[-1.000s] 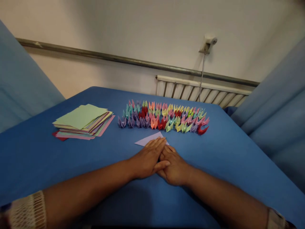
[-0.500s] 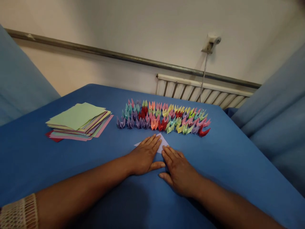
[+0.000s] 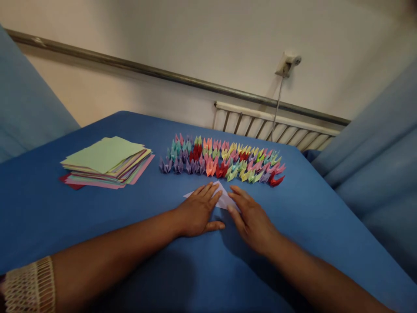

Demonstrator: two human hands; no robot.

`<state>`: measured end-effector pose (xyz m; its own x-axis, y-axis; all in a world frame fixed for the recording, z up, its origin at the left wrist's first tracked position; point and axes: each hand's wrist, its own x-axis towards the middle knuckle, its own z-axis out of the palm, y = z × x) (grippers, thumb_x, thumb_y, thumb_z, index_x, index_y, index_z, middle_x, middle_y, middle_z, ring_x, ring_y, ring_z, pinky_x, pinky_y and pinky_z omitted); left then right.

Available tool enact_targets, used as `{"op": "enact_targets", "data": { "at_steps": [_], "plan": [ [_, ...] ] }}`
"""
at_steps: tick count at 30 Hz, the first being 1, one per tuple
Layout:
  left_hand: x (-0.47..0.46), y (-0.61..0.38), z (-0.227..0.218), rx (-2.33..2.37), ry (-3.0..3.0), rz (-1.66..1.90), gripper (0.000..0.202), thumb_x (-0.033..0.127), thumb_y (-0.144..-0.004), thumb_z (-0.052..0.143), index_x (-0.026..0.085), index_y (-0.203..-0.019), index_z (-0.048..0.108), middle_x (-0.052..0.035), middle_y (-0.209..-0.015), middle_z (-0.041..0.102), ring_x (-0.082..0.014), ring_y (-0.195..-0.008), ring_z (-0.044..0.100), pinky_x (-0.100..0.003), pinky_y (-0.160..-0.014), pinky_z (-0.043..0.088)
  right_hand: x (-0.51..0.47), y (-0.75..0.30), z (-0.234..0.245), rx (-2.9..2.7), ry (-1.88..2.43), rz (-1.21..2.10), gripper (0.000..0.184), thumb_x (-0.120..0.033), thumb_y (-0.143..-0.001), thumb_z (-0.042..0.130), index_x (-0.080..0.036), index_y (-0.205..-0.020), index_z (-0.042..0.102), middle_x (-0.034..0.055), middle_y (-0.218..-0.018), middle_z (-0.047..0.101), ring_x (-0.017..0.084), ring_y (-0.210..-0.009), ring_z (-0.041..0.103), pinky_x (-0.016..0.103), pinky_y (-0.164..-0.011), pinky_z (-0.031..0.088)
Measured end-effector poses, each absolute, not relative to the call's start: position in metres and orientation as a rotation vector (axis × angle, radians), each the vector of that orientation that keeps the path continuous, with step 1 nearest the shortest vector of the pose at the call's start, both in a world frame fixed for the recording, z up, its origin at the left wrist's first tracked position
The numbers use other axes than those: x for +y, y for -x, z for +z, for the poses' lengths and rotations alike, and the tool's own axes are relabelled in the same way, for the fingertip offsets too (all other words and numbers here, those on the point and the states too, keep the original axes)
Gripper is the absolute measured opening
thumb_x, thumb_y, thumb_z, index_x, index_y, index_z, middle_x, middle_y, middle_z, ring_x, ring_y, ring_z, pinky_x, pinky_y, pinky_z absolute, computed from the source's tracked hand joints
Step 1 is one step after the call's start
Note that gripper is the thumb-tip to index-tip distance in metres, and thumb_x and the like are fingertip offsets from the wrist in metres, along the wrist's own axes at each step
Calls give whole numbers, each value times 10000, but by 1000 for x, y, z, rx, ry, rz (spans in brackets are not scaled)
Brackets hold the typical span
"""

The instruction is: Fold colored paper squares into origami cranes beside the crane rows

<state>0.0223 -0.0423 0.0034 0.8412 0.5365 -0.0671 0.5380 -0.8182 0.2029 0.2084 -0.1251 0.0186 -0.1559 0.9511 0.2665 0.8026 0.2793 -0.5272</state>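
Observation:
A folded sheet of lilac origami paper [image 3: 222, 199] lies on the blue-covered table, its peak pointing away from me. My left hand [image 3: 197, 211] rests flat across its left part, fingers stretched out and thumb spread, hiding much of the sheet. At the paper's right edge is my right hand [image 3: 252, 217], its thumb and fingers apart; whether it touches the sheet I cannot tell. Just beyond the paper stand rows of small folded paper cranes [image 3: 211, 167] in many colours.
A stack of coloured paper sheets [image 3: 104, 158], pale green on top, sits at the left on the blue table cover [image 3: 156, 208]. Behind are a metal rail [image 3: 182, 78], a radiator [image 3: 254, 119] and a wall socket [image 3: 286, 65] with a cord. Blue curtains [image 3: 374, 165] hang at both sides.
My right hand has lifted from its flat press on the paper and turned, thumb now up by the right edge, uncovering more of the sheet. The left hand has stayed in place.

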Motion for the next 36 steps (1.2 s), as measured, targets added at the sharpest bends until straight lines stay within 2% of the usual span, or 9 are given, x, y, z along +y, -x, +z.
{"op": "enact_targets", "data": {
  "at_steps": [5, 10, 14, 19, 23, 26, 28, 32, 36],
  "plan": [
    [-42, -21, 1, 821, -2825, 2, 926, 712, -840, 432, 54, -1474, 284, -249, -1539, 266, -354, -1454, 173, -482, -1166, 168, -84, -172, -16, -1560, 1337, 656, 331, -271, -893, 484, -174, -1178, 622, 127, -1331, 562, 222, -1246, 524, 421, -1083, 403],
    [-42, -20, 1, 842, -2796, 6, 989, 775, -828, 338, 61, -1500, 211, -238, -1562, 204, -348, -1468, 110, -490, -1165, 137, -75, -179, -42, -1356, 1238, 837, 297, -247, -819, 527, -192, -1088, 640, 109, -1281, 585, 220, -1192, 559, 394, -994, 481],
    [-38, -14, 4, 922, -2755, -66, 1006, 781, -833, 301, 38, -1503, 199, -254, -1570, 128, -363, -1468, 84, -502, -1164, 127, -74, -188, -42, -1206, 1298, 990, 328, -297, -779, 566, -179, -1079, 624, 117, -1198, 645, 226, -1114, 609, 409, -989, 474],
    [-30, -6, 4, 1143, -2714, -58, 1039, 805, -807, 309, 25, -1489, 243, -267, -1561, 159, -402, -1454, 120, -522, -1154, 137, -72, -191, -32, -954, 1302, 1184, 403, -356, -714, 657, -158, -1063, 622, 106, -1092, 691, 232, -1020, 645, 395, -936, 489],
    [-36, -9, 4, 1171, -2778, 28, 1027, 787, -818, 338, 22, -1494, 225, -254, -1565, 174, -389, -1462, 78, -508, -1169, 71, -71, -190, -24, -809, 1255, 1228, 387, -369, -688, 688, -157, -1007, 630, 92, -1053, 696, 221, -976, 652, 367, -901, 495],
    [-48, -14, 4, 807, -2860, -11, 1004, 797, -820, 311, 89, -1520, 174, -191, -1593, 115, -324, -1477, 64, -450, -1183, 85, -70, -190, -23, -763, 1182, 1254, 340, -357, -684, 690, -168, -961, 634, 76, -1008, 702, 218, -966, 655, 368, -908, 492],
    [-53, -15, 4, 675, -2831, -105, 1045, 824, -799, 284, 79, -1522, 159, -210, -1587, 104, -322, -1475, 89, -439, -1182, 113, -69, -190, -24, -748, 1157, 1264, 325, -348, -676, 695, -169, -941, 637, 64, -970, 703, 216, -950, 659, 373, -911, 491],
    [-48, -10, 5, 855, -2786, -171, 1034, 803, -818, 286, 51, -1517, 166, -240, -1576, 105, -365, -1465, 98, -497, -1169, 116, -68, -191, -29, -793, 1210, 1226, 336, -361, -691, 685, -163, -959, 646, 77, -1017, 699, 225, -982, 651, 388, -930, 489],
    [-38, -4, 7, 1034, -2751, -145, 1020, 784, -822, 330, 43, -1510, 196, -259, -1566, 118, -404, -1458, 88, -562, -1147, 113, -74, -190, -28, -1268, 1391, 999, 367, -359, -832, 524, -164, -1120, 640, 117, -1181, 669, 241, -1102, 611, 434, -990, 456]
  ]
}}
